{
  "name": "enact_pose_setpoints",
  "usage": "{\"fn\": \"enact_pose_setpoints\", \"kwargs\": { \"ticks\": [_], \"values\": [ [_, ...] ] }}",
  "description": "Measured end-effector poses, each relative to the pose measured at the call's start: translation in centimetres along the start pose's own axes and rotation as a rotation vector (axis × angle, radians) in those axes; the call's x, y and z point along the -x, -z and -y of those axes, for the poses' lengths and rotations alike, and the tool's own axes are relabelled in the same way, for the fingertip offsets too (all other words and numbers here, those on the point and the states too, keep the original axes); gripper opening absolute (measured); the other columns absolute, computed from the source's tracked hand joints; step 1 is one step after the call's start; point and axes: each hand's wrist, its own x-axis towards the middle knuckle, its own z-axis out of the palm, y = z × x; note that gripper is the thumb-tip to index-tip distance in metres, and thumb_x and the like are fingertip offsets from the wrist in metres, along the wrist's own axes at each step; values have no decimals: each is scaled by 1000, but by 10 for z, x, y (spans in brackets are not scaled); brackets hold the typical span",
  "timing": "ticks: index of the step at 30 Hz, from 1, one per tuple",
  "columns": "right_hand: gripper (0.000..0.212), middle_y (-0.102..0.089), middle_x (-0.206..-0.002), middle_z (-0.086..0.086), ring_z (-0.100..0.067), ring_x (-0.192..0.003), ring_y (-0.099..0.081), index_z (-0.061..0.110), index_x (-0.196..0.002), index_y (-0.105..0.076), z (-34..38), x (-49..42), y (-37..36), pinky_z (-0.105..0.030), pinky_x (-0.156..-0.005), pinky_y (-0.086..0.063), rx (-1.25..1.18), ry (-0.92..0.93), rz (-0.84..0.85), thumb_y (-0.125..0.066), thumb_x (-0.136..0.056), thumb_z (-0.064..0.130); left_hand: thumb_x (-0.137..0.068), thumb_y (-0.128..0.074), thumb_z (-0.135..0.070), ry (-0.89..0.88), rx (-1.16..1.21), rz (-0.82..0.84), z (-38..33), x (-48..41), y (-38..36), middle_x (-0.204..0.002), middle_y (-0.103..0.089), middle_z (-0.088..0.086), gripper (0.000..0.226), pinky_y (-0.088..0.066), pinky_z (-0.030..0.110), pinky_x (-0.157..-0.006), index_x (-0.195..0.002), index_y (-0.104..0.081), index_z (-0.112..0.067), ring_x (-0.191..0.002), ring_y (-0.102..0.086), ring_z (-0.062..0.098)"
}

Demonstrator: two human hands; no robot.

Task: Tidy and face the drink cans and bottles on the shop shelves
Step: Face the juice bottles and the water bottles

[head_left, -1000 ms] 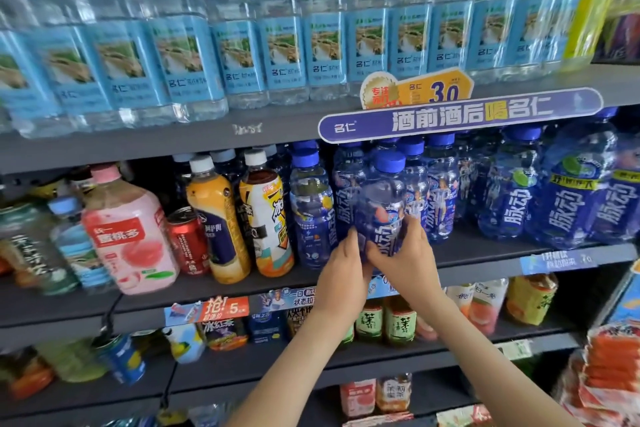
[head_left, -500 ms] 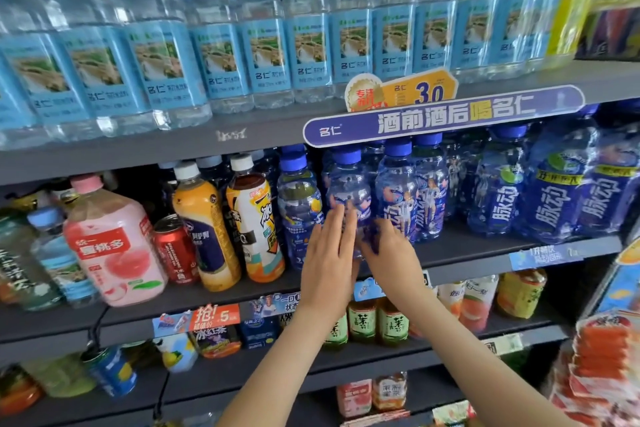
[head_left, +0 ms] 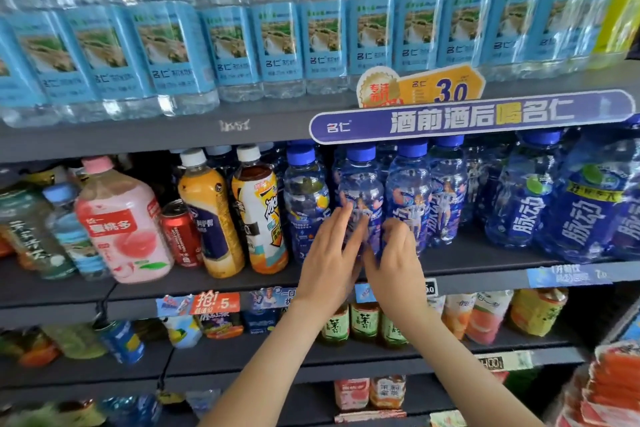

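The blue-capped sports drink bottle (head_left: 361, 184) stands upright under the left end of the purple shelf banner (head_left: 471, 116). Its long axis is vertical and its cap points up, close beneath the banner's lower edge. It is clear blue plastic with a dark blue wrap, and a cartoon figure on the label faces outward. Its base is hidden behind the hands.

The left hand (head_left: 327, 260) lies flat against the bottle's front and left side, fingers straight and pointing up towards the banner. The right hand (head_left: 398, 263) grasps the bottle's lower right side with bent fingers, the knuckles in the gap beside the neighbouring bottle (head_left: 410, 184). That matching bottle stands upright below the banner.

Lower left of the banner, past its end, stand an iced tea bottle (head_left: 258, 215), an orange juice bottle (head_left: 207, 215), a red can (head_left: 180, 232) and a pink peach drink (head_left: 121, 218). A row of water bottles (head_left: 277, 42) with pale blue labels stands above and to the left of the banner.
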Motion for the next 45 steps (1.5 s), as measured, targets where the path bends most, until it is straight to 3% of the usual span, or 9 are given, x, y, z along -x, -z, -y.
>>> {"fn": "enact_pose_setpoints", "kwargs": {
  "ticks": [4,9,14,22,29,31,35,40,45],
  "values": [
    [43,-54,-108,-12,-26,-99,-55,9,-119,-40,44,13,-29,-33,-80,-50,-182,25,83,-64,-83,4,-81,-64,-12,112,-4,-124,27,28,30,-143,-28,16,62,-31,46,-110,-136,-37,-5,-133,-30,31],
    [54,-51,-127,-15,-27,-119,-48,7,-135,-32,98,24,-81,-24,-99,-36,-183,12,170,-58,-89,14,-78,-68,-2,237,-150,-199,90,77,62,-142,-31,18,62,-21,46,-114,-134,-41,0,-134,-30,32],
    [81,-16,-156,-9,-19,-143,-15,8,-150,-2,133,17,-125,-15,-106,-14,-203,-195,156,-57,-93,19,-80,-64,-5,288,-195,-167,152,110,87,-142,-34,23,59,-26,50,-111,-136,-45,-1,-132,-30,36],
    [72,-41,-128,-22,-35,-120,-37,-5,-136,-32,153,2,-143,-34,-90,-35,6,-411,-41,-71,-82,21,-83,-63,-10,177,-58,-57,201,141,95,-145,-34,21,58,-19,47,-113,-137,-44,-3,-135,-29,34],
    [68,-47,-118,-19,-17,-108,-35,-7,-124,-42,175,37,-127,-13,-74,-24,-16,-420,-128,-78,-70,15,-94,-45,-21,142,80,-87,198,162,115,-143,-37,18,45,-24,42,-114,-135,-43,-4,-134,-31,30],
    [63,-45,-112,-12,-17,-108,-36,-7,-119,-44,183,53,-121,-13,-78,-29,-88,-375,-112,-79,-70,11,-94,-43,-23,158,85,-89,197,168,123,-142,-39,17,44,-27,42,-113,-134,-43,-5,-133,-33,30],
    [64,-40,-110,0,-15,-111,-41,0,-120,-46,205,74,-113,-35,-90,-48,-209,-313,-74,-81,-69,14,-91,-50,-15,215,123,-105,190,191,139,-138,-43,17,43,-35,48,-107,-132,-46,-2,-131,-36,30],
    [50,-50,-105,-3,-12,-102,-50,20,-108,-48,246,95,-117,-26,-82,-50,-386,-272,32,-81,-71,13,-85,-63,-11,330,78,-103,195,228,164,-140,-40,15,52,-38,47,-105,-133,-45,-6,-128,-39,30],
    [43,-53,-105,-4,-13,-102,-52,16,-106,-52,285,106,-150,-27,-82,-49,-457,-263,151,-80,-73,15,-87,-59,-13,416,-7,-129,232,262,198,-138,-44,14,47,-46,46,-97,-133,-47,-7,-122,-46,30]
  ]
}}
